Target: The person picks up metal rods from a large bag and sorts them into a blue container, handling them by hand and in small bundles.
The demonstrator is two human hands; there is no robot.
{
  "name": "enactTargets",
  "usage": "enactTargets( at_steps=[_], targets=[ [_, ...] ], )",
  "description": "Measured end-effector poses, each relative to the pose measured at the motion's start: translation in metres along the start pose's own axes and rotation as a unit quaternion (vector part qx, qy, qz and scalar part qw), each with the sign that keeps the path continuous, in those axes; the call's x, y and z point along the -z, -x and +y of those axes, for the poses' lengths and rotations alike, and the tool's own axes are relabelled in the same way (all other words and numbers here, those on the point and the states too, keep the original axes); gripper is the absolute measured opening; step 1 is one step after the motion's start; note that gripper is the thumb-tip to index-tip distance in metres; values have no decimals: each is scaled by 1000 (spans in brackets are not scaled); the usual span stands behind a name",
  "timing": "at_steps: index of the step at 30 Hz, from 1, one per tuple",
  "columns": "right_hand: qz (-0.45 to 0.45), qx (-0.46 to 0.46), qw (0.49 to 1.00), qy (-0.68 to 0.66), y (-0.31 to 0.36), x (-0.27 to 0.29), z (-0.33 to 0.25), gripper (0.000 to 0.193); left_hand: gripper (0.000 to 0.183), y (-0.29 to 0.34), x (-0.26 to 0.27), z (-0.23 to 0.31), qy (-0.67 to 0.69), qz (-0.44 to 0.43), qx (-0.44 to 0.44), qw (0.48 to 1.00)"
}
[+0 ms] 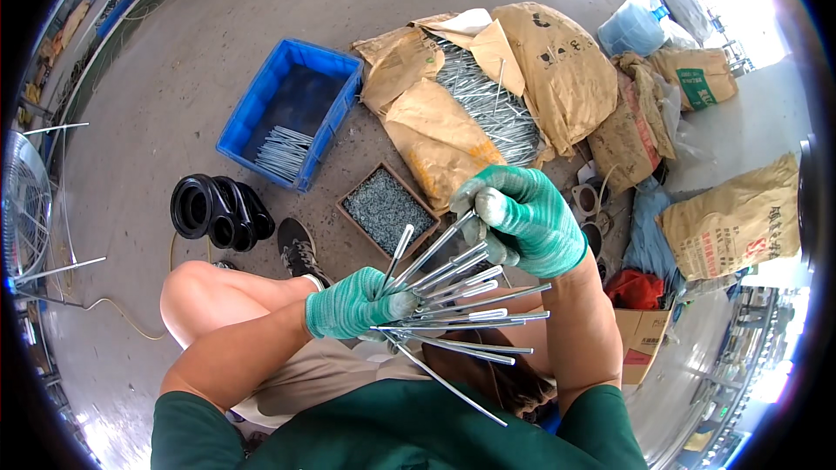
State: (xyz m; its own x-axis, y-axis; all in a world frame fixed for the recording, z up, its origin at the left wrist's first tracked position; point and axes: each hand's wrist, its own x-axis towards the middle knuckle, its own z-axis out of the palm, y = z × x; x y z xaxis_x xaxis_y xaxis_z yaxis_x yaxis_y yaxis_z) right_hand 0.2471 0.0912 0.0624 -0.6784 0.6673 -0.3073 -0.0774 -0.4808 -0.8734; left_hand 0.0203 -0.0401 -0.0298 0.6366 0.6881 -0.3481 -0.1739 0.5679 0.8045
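My left hand (359, 303), in a green and white knit glove, is closed round a fanned bundle of thin shiny metal rods (475, 314). Some rods look doubled back into narrow loops at the end. My right hand (522, 219), in a matching glove, is above and to the right of the bundle. Its thumb and fingers pinch the upper end of one rod (433, 248), whose lower end runs into my left hand. One rod sticks out low, slanting toward my lap. Part of my left fingers is hidden behind the rods.
Ahead, a blue plastic crate (300, 83) holds a small pile of rods. A torn brown paper sack (435, 117) spills many more. Between them and me is a square box of small grey metal pieces (389, 211). Black rings (219, 211) lie at left; sacks (740, 218) crowd the right.
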Motion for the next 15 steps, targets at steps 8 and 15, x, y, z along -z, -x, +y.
enactTargets(
  at_steps=[8, 15],
  targets=[
    [-18, -52, 998, -11, -5, 0, -1, 31, 39, 2, 1, 2, -6, -13, -1, 1000],
    [-17, -48, 999, 6, -3, -1, -5, 31, 39, 2, 0, 9, 20, -23, -9, 1000]
  ],
)
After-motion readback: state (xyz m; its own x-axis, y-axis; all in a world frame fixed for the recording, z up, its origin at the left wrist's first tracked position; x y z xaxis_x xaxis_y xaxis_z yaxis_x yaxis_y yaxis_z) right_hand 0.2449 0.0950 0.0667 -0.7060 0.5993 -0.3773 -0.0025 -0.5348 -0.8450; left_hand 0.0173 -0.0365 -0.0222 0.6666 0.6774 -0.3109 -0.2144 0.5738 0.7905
